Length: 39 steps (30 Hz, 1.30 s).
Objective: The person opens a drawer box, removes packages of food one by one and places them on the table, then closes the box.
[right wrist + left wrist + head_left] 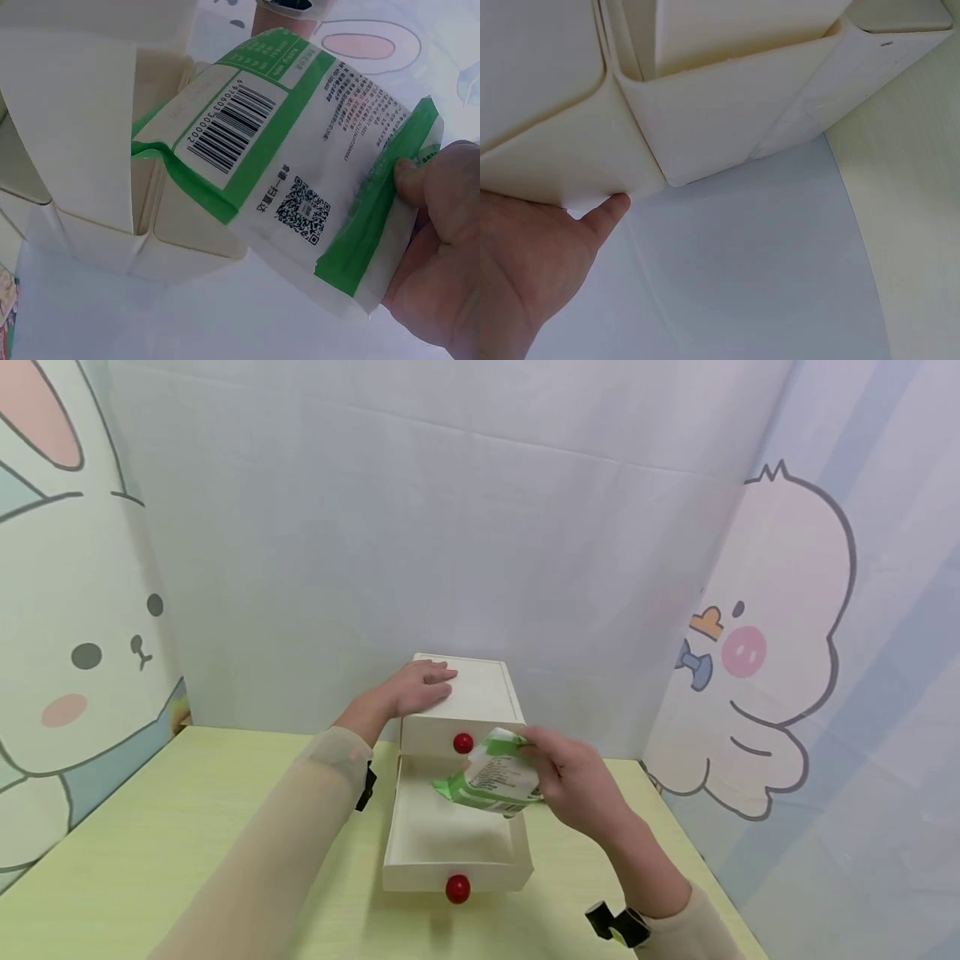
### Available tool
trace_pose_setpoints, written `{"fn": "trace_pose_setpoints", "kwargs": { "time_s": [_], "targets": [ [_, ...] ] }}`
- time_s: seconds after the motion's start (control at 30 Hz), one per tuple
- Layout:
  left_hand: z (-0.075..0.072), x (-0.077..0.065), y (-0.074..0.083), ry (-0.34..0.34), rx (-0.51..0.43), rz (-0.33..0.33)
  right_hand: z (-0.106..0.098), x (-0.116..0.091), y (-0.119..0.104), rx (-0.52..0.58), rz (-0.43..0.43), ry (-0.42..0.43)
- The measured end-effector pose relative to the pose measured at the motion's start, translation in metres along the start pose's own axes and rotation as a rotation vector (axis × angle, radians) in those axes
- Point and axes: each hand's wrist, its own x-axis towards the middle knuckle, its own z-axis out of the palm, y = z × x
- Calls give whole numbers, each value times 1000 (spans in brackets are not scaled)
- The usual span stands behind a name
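A small white two-drawer cabinet stands against the back curtain, its lower drawer pulled out. My left hand rests on the cabinet top with fingers straight; in the left wrist view the thumb of that hand lies along the cabinet's edge. Between thumb and fingers, my right hand pinches a green and white snack packet by one end, above the open drawer. The right wrist view shows a barcode and a QR code on the packet. The upper drawer is closed.
Each drawer front has a red knob, one on the upper drawer and one on the lower. The cabinet stands on a pale yellow-green table. Curtains with cartoon animals surround it at the back and sides.
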Motion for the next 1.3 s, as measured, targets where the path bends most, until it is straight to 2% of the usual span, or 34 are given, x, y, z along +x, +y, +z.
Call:
{"fn": "trace_pose_setpoints", "kwargs": {
  "time_s": [0.27,0.47,0.6,0.9,1.3],
  "targets": [
    [0,0,-1,6,2,4,-28,-7,10,-12,19,100],
    [-1,-1,-2,7,0,8,-50,-12,19,-98,32,190],
    [-1,-2,-2,4,-11,4,-60,-18,28,-141,63,210],
    [0,-3,-1,3,-11,-1,-71,-30,60,-193,225,142],
    [-1,-2,-1,6,11,-6,-71,-44,113,-249,416,-1]
  ]
}}
